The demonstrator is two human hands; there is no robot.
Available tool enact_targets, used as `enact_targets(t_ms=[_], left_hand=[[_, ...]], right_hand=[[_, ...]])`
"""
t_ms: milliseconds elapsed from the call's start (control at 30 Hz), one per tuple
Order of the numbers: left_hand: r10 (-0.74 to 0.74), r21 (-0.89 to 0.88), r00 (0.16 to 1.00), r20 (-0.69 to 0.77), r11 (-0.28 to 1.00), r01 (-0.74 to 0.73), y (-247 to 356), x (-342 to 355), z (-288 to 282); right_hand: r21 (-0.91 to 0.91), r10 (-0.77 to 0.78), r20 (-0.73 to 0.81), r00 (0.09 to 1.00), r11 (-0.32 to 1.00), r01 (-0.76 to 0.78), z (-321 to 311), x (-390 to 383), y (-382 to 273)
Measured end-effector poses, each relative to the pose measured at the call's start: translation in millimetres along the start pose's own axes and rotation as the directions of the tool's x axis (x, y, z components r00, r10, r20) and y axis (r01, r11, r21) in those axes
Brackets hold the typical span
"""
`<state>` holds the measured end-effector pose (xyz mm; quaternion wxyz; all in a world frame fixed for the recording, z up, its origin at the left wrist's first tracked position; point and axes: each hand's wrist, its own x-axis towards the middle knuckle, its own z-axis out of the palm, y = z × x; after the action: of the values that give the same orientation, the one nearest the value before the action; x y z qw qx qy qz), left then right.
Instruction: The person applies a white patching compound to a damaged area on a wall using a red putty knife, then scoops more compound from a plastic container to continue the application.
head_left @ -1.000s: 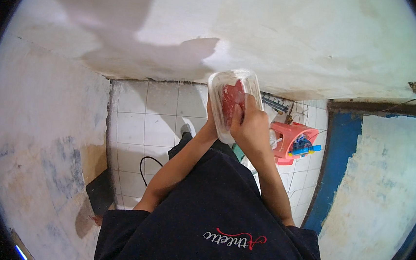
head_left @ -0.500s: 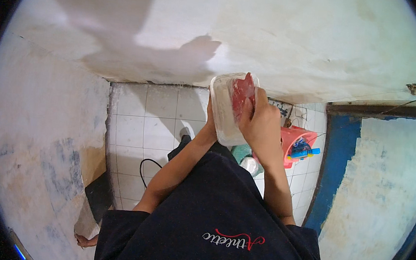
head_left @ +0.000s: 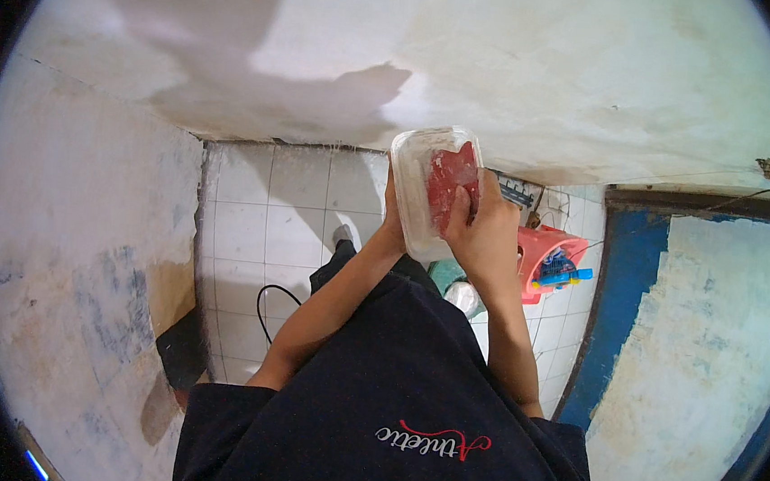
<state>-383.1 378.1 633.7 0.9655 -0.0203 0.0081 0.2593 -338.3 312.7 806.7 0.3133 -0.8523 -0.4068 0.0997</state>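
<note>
My left hand [head_left: 393,216] is wrapped round the left side of a clear rectangular plastic tub [head_left: 414,234], most of its fingers hidden behind the wall. Whitish residue coats the tub's inside. In my right hand [head_left: 490,235] is a flat red scraper [head_left: 450,175], pinched with the thumb on its face and smeared with white. Its blade lies over the tub's opening, along the right side. The tub is held above the floor, in front of my body and close to the wall.
A patchy white wall [head_left: 526,62] rises ahead. On the tiled floor [head_left: 299,179] stand a pink plastic stool or bin [head_left: 537,243] with blue items, and a green-and-white container [head_left: 462,296]. A black cable [head_left: 261,308] curves at left. A blue-edged door panel [head_left: 620,304] is at right.
The red scraper has shifted slightly lower and turned a little in the tub. Another person's hand at the lower left has mostly gone from sight.
</note>
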Motion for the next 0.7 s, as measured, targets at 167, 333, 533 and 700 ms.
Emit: enact_targets(t_ms=[167,333,533,700], left_hand=[[-0.017,0.018,0.999,-0.035,1.000,0.017,-2,-7,-3],[-0.060,0.209,0.995,-0.082,0.975,0.076,3,-10,9],[0.027,0.068,0.972,-0.233,0.998,-0.011,4,-6,-23],[-0.023,0.039,0.993,0.118,0.999,0.018,11,-2,-13]], right_hand=[[0.050,-0.007,-0.021,1.000,0.999,0.008,16,-6,17],[0.098,-0.038,-0.097,0.995,0.994,0.047,9,-2,22],[0.007,-0.012,-0.029,1.000,1.000,0.012,18,-16,-6],[0.103,0.030,-0.046,0.998,0.994,-0.025,1,-10,-17]])
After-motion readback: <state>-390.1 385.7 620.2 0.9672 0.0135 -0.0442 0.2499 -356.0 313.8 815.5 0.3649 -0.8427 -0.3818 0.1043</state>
